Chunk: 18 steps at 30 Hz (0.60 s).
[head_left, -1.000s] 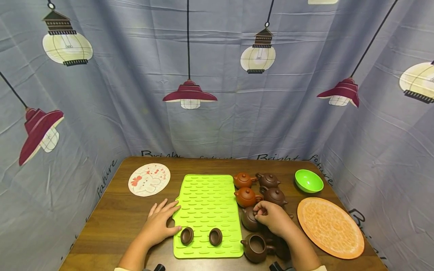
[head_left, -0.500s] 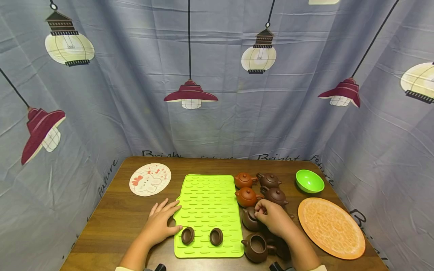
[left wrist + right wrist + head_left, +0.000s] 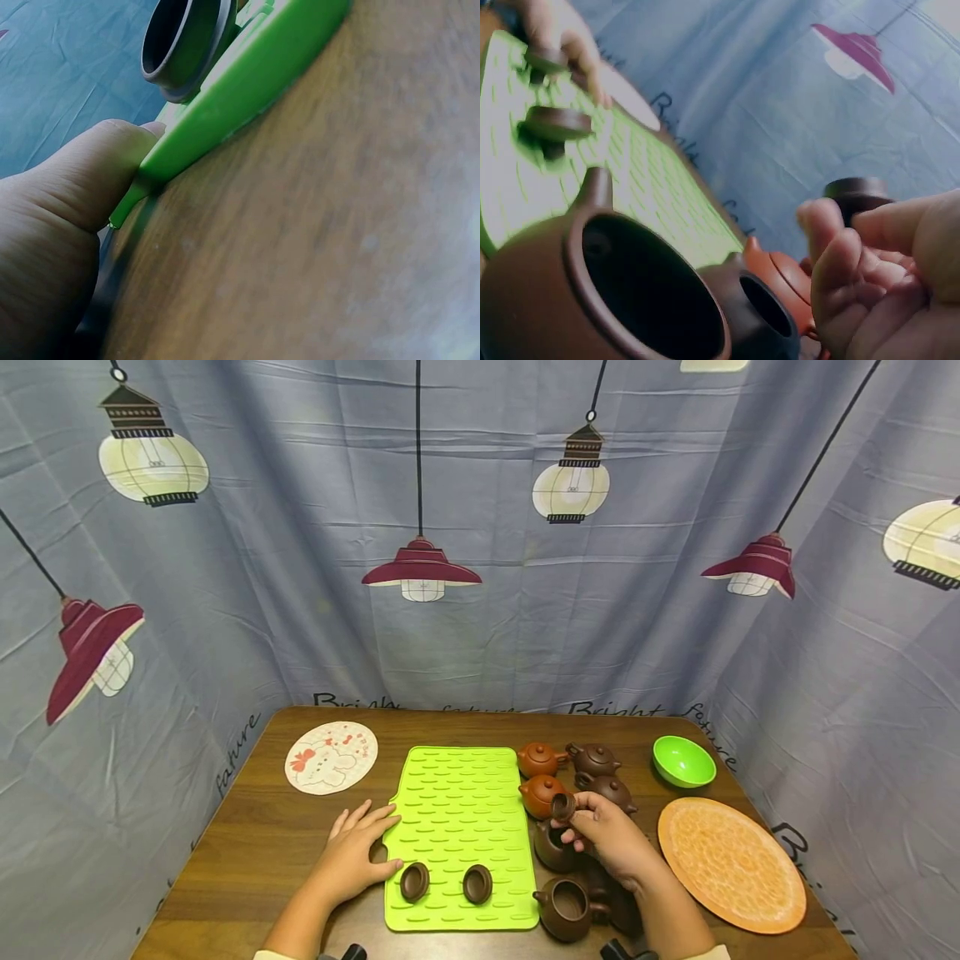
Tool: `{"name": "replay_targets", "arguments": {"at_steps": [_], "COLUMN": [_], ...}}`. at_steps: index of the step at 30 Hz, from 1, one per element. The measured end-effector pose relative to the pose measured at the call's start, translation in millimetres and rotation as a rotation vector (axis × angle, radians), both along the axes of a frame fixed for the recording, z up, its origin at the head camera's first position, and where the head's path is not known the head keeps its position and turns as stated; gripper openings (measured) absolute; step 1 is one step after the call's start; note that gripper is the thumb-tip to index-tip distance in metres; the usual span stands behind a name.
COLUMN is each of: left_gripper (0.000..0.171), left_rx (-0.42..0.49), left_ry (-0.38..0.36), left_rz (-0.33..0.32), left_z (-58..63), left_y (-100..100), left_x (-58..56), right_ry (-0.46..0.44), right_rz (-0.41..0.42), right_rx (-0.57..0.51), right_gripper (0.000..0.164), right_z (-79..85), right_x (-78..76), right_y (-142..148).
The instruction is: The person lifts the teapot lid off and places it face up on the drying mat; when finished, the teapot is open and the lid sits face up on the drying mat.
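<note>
Your right hand (image 3: 609, 837) pinches a brown lid (image 3: 562, 808) right of the green mat (image 3: 459, 823); your left hand (image 3: 351, 853), outspread, touches the mat's left edge, likely steadying it.

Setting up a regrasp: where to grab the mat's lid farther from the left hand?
Probably pinch the lid across its rim, from above. It sits hollow side up, its knob underneath, toward the mat, while the rim stands raised.

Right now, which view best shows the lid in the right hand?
Head: the lid shows its hollow underside there. The right wrist view has it nearly edge-on, partly behind fingertips; the left wrist view doesn't show it.
</note>
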<state>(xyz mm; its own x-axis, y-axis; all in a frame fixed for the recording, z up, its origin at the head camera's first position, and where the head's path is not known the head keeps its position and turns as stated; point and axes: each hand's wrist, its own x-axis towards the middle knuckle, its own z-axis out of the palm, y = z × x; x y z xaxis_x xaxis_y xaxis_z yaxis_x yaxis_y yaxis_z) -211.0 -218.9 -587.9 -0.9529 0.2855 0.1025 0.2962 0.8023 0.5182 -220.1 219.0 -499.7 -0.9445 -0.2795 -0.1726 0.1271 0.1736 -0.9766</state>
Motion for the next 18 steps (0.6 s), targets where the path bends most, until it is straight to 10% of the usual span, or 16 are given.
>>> {"name": "replay_targets", "arguments": {"at_steps": [5,18], "left_gripper": [0.075,0.075], "left_rx": [0.001,0.002], "left_ry": [-0.006,-0.006], "left_rz": [0.003,0.003], "left_z": [0.2,0.5], "left_y": [0.1,0.3], "left_x": [-0.5,-0.2], "right_ry": [-0.081,-0.104], "right_rz": [0.027,0.132], "right_rx": [-0.209,-0.279], "right_gripper": [0.034,0.028], "right_z": [-4.0,-4.3], "right_x": [-1.4,-2.5], "right_y": [0.0,-14.5]}}
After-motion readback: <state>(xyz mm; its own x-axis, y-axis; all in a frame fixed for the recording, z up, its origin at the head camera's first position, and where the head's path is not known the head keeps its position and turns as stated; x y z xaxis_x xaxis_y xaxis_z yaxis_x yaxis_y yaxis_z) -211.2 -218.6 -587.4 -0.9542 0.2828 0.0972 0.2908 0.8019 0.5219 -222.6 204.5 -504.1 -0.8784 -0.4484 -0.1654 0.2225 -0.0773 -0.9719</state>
